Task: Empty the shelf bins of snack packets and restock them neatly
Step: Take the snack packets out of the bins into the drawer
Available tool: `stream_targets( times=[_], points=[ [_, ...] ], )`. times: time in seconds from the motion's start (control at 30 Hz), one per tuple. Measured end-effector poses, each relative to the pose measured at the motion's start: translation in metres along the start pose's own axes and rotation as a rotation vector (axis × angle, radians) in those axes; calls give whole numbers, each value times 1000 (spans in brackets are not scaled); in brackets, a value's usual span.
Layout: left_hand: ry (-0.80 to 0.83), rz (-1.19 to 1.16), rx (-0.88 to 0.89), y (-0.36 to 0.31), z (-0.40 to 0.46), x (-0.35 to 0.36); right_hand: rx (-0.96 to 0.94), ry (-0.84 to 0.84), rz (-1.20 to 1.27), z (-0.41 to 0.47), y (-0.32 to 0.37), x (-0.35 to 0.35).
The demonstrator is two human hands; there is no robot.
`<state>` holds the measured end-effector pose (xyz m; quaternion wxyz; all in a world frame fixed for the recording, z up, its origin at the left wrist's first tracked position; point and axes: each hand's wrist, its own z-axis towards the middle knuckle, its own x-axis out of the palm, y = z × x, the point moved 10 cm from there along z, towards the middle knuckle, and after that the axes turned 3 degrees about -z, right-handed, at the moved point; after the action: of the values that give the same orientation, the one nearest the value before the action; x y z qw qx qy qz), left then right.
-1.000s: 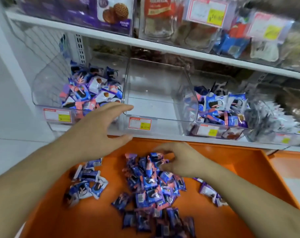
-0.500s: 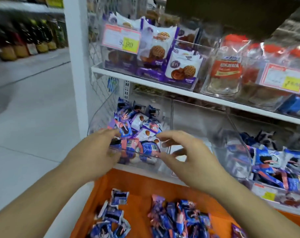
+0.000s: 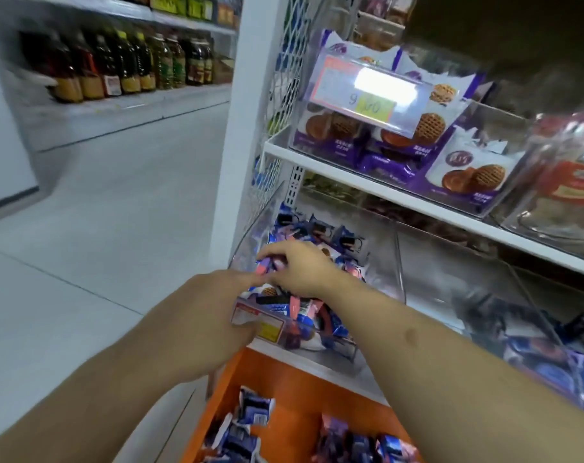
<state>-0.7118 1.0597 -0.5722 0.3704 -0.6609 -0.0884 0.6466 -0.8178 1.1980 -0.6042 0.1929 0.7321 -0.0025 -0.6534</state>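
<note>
A clear plastic bin (image 3: 250,242) at the left end of the lower shelf holds several blue, pink and white snack packets (image 3: 317,228). My right hand (image 3: 297,269) is inside it, fingers curled around a pink and purple packet (image 3: 265,264). My left hand (image 3: 217,315) is at the bin's front wall beside the price label (image 3: 260,322), its fingertips meeting the right hand; its grip is hidden. Below, an orange tray (image 3: 284,379) holds loose packets (image 3: 247,419). An empty clear bin (image 3: 451,282) stands to the right.
A third bin (image 3: 551,355) with blue packets sits at the right. The upper shelf (image 3: 384,192) carries purple waffle biscuit bags (image 3: 467,168) and a price tag (image 3: 364,95). A white upright (image 3: 240,128) edges the unit; an aisle floor and bottles (image 3: 117,65) lie left.
The view swung left and closer to the leftmost bin. My right hand left the tray's packets and went into that bin, taking a packet. My left hand shifted to the bin's front.
</note>
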Motion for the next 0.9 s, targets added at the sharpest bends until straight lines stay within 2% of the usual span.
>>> stream_targets(
  times=[0.27,0.5,0.63,0.8,0.9],
  points=[
    [-17,-15,-22,-6,0,2,52,-276,112,-23,-9,-37],
    [-39,16,-5,-34,-10,-11,49,-518,344,-134,-5,-123],
    [-30,11,66,-69,-20,-9,69,-417,310,-233,-14,-120],
    [43,42,177,-123,-37,24,205,-179,286,-336,-51,-41],
    [81,56,186,-141,-44,42,217,-87,213,-369,-72,3]
  ],
)
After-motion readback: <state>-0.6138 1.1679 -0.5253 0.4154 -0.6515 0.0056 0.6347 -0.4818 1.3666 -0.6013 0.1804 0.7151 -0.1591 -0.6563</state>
